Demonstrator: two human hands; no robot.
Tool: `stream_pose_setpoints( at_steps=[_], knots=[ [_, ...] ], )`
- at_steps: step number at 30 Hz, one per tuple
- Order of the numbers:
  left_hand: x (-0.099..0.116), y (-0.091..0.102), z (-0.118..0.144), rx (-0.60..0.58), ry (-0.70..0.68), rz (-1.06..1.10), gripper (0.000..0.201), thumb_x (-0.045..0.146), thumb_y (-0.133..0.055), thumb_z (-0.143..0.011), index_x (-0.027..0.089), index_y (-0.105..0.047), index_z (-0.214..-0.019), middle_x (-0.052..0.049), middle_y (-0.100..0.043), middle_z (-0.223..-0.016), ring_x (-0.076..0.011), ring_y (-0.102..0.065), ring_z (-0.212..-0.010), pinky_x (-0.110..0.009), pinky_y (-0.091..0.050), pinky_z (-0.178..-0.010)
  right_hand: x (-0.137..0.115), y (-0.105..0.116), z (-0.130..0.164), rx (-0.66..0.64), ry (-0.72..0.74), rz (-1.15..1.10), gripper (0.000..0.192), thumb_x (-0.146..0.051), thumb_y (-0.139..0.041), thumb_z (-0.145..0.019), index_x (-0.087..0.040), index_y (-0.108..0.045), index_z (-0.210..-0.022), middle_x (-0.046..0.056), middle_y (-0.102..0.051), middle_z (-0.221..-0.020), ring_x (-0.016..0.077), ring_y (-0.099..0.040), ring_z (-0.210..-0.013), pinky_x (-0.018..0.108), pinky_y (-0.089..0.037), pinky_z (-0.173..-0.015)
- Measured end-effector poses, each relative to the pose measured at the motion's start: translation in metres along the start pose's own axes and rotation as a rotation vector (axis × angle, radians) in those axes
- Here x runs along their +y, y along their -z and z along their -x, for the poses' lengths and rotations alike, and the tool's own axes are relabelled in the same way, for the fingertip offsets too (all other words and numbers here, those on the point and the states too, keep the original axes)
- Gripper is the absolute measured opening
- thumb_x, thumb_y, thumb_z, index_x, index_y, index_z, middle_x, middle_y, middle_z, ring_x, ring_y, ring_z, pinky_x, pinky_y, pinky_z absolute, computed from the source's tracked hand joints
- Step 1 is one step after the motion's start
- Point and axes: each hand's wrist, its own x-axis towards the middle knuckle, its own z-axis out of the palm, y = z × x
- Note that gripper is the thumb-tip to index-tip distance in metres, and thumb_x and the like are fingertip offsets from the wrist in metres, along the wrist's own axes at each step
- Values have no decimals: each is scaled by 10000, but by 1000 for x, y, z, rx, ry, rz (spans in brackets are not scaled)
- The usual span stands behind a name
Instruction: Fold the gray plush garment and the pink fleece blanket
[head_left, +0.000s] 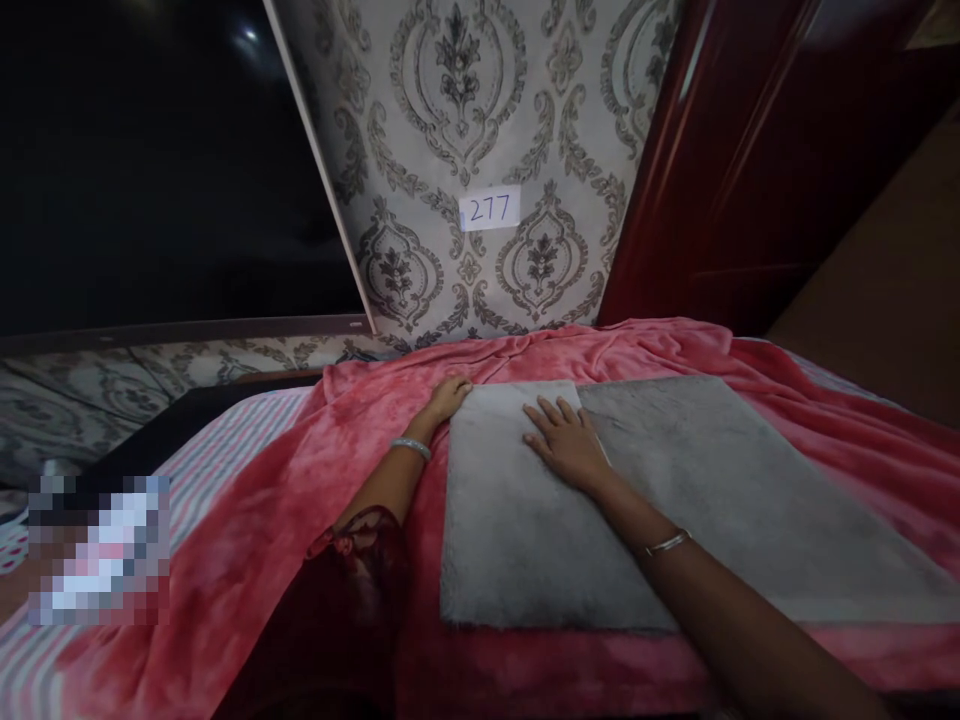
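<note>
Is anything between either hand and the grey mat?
Nothing visible. The right hand lies flat on the grey mat, and the left hand touches its far left corner on the pink blanket.

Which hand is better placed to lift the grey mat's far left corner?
Left, probably: the left hand already touches the grey mat at that corner, while the right hand lies flat further in on its surface.

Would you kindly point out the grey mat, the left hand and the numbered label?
grey mat [525, 530]: head view, bare near-left part.
left hand [448, 397]: head view, back of hand.
numbered label [490, 210]: head view, its middle.
</note>
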Motion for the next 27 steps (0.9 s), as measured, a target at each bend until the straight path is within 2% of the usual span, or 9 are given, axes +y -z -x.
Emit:
stream_pose_setpoints(
  at_steps=[2,4,7,11,13,15,18,22,27],
  knots=[
    [7,6,5,9,-3,1,214,200,-492,-877,168,-702,-903,-54,-718,-949,-200,-628,-943,-329,-507,-916,2,1,-1,-2,7,-3,598,-532,-310,-1050,-271,-361,-1586,95,-301,-1657,363,-238,-1519,621,-220,-1186],
    [14,14,12,34,-18,0,275,168,-491,-878,169,-714,-1038,-74,-716,-1130,-212,-609,-1108,-350,-473,-1020,1,5,-1,-15,-1,-5,597,-517,-307,-1051,-258,-362,-1586,110,-298,-1656,365,-232,-1521,638,-223,-1178],
    [26,25,26,36,-62,8,359,193,-461,-934,195,-698,-1203,-69,-673,-1313,-208,-548,-1276,-356,-405,-1124,-13,14,5,-26,51,-32,605,-492,-327,-1047,-240,-332,-1597,136,-263,-1663,359,-184,-1538,672,-202,-1172],
    [38,24,44,-131,-138,-1,410,289,-434,-993,230,-659,-1330,-55,-638,-1408,-211,-516,-1361,-376,-357,-1176,-56,24,28,-105,398,-147,629,-534,-387,-1036,-258,-328,-1597,121,-224,-1676,325,-120,-1558,652,-142,-1201],
    [40,18,51,-240,-157,-96,451,335,-471,-989,269,-584,-1420,-36,-520,-1536,-224,-376,-1480,-441,-229,-1243,-76,24,43,-169,574,-210,663,-592,-407,-1021,-271,-330,-1595,111,-228,-1675,305,-109,-1561,633,-114,-1215],
    [41,10,57,-294,-155,-203,503,371,-480,-992,294,-498,-1489,-29,-392,-1622,-230,-251,-1542,-498,-117,-1263,-89,20,55,-206,658,-246,690,-625,-424,-1007,-275,-328,-1593,107,-222,-1677,296,-97,-1564,627,-81,-1222],
    [41,3,63,-287,-159,-280,540,388,-433,-1017,280,-410,-1545,-58,-305,-1660,-226,-188,-1562,-508,-82,-1263,-95,16,64,-223,656,-255,688,-610,-452,-1006,-266,-332,-1590,106,-205,-1681,285,-81,-1566,614,-47,-1230],
    [43,6,64,-316,-167,-342,544,380,-407,-1027,299,-370,-1563,-56,-287,-1668,-212,-189,-1561,-497,-86,-1265,-94,16,69,-235,637,-274,689,-604,-450,-1009,-270,-315,-1596,104,-189,-1683,282,-55,-1568,604,-49,-1235],
    [50,13,60,-316,-154,-360,538,374,-458,-999,278,-432,-1527,-74,-318,-1656,-224,-234,-1549,-481,-107,-1264,-94,19,83,-234,646,-317,716,-629,-421,-1009,-264,-276,-1608,109,-149,-1686,287,-86,-1564,595,-83,-1240]
  ],
)
